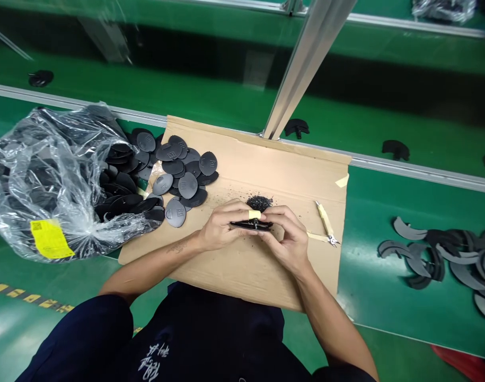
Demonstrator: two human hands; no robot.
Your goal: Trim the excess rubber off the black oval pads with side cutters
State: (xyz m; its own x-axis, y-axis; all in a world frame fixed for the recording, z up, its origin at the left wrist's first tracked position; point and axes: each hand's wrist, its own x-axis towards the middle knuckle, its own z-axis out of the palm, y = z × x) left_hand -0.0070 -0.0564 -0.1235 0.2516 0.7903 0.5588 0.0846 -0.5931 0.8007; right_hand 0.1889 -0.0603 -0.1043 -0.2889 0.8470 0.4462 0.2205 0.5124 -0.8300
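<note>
Between my two hands, over the cardboard sheet, is a thin black plastic part seen nearly edge-on. My left hand grips its left side, and one fingertip wears a yellow wrap. My right hand pinches the other end between thumb and fingers. Small details on the part's upper face are partly hidden by the fingers. Just beyond the hands lies a small heap of black plastic scraps. Side cutters with pale yellow handles rest to the right of my right hand.
A clear plastic bag full of black parts slumps at the left, with loose oval black discs spilling beside it. Curved black and grey pieces are scattered on the green table at the right. A metal post rises behind the cardboard.
</note>
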